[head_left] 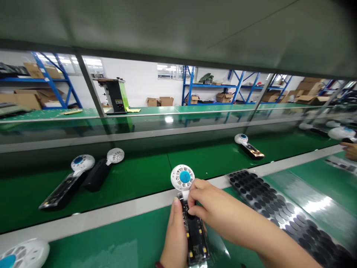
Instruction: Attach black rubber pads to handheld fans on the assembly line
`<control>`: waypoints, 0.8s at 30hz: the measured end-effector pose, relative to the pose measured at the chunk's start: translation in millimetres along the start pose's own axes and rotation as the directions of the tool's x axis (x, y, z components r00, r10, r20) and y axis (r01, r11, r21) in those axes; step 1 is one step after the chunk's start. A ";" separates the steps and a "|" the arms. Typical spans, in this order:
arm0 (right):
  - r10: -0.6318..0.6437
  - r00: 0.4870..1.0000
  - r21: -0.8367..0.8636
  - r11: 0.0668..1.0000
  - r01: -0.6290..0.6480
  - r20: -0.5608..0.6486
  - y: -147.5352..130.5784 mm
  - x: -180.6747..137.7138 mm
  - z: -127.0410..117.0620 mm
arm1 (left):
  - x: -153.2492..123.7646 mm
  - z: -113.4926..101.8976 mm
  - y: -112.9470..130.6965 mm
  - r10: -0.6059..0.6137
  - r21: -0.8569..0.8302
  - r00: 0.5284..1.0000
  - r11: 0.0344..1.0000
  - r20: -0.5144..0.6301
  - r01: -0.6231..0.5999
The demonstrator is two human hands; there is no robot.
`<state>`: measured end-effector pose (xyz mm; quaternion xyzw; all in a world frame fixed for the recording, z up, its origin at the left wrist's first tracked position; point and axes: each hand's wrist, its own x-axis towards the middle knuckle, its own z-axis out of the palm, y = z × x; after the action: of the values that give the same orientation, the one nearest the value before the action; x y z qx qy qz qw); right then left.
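My left hand (176, 234) is wrapped round the handle of a small fan (195, 232), whose dark open side faces up with a circuit board and yellow parts on show. The fan's white round head (183, 178), with a blue centre, points away from me over the belt's edge. Fingers of my right hand (201, 199) are pinched together at the upper end of the handle, just below the head. A small black round pad (190, 213) shows in part at those fingertips. To the right lies a sheet of black round pads (259, 197), with some spots bare.
Beyond the metal rail runs a green conveyor belt (150, 167), carrying more fans (68, 182) and another fan (249, 146). A fan head (25, 254) lies at lower left. At far right is another person's hand (350, 149). A shelf panel (178, 29) hangs overhead.
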<state>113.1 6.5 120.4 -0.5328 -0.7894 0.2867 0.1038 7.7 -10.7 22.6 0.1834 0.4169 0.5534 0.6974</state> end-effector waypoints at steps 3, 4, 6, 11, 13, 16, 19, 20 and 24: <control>-0.006 1.000 0.001 1.000 0.006 0.010 1.3 0.6 -0.4 | 0.0 0.7 -0.2 -0.026 -0.012 1.000 1.000 -0.010 0.026; -0.006 1.000 0.000 1.000 0.006 0.012 1.5 0.9 -0.7 | 0.1 0.9 -0.3 -0.041 -0.012 0.999 0.999 -0.013 0.041; -0.009 1.000 -0.002 1.000 0.009 0.011 1.7 1.6 -1.5 | 0.3 1.0 -0.5 -0.067 -0.008 0.998 0.998 -0.014 0.067; -0.013 1.000 -0.015 1.000 0.013 0.001 0.5 2.7 -0.7 | 1.4 -0.5 -1.2 -0.041 0.001 0.999 0.999 -0.007 0.041; -0.010 1.000 -0.021 1.000 0.010 0.001 -0.6 3.1 0.9 | 2.2 -1.3 -1.4 -0.036 -0.012 0.999 0.999 0.000 0.036; -0.028 0.999 -0.041 0.999 0.027 -0.016 -1.5 4.4 3.8 | 3.4 -2.3 -1.1 -0.041 -0.031 0.999 0.999 0.014 0.041; -0.052 0.998 -0.056 0.997 0.050 -0.043 -1.4 5.0 5.9 | 4.7 -3.6 -0.7 -0.065 -0.047 0.997 0.997 0.028 0.067; -0.058 0.997 -0.055 0.997 0.055 -0.052 -1.0 4.8 6.5 | 5.2 -4.1 -0.9 -0.064 -0.046 0.997 0.997 0.033 0.065; -0.081 0.993 -0.034 0.996 0.078 -0.088 2.2 3.1 9.8 | 8.0 -6.4 -3.2 0.004 -0.017 0.999 1.000 0.038 -0.003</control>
<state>108.9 6.6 110.8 -0.5150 -0.8088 0.2459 0.1422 5.0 -5.7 13.6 0.1887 0.3986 0.5545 0.7057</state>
